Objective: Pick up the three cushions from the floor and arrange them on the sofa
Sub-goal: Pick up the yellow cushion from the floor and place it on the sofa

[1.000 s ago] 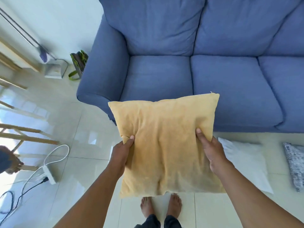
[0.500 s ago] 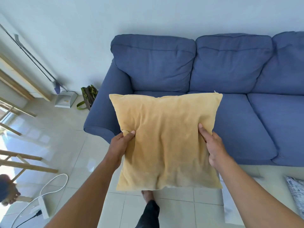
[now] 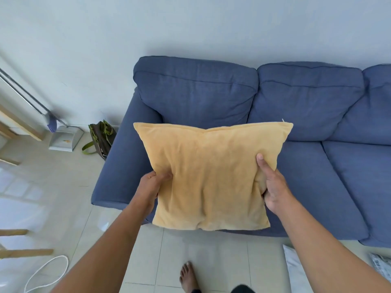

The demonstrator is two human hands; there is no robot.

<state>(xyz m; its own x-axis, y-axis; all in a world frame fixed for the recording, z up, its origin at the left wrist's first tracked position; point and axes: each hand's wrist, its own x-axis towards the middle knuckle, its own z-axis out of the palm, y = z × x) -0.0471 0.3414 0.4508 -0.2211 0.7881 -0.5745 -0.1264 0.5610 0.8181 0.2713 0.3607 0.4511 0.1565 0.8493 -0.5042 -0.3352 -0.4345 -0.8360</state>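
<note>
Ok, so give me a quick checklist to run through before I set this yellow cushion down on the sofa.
1. Grip: left hand and right hand each clamp one side of the yellow cushion: ok.
2. Cushion clear of the floor: ok.
3. Landing spot: the left seat of the sofa shows nothing lying on it, though the cushion hides part of it: ok.
4. Backrest behind that seat bare, free to lean against: ok.
5. Footing: one bare foot on clear tile; white cable lies off to the left: ok.
6. Other cushions: only the edges of a white cushion and a patterned one show on the floor: cannot tell their position.
</note>
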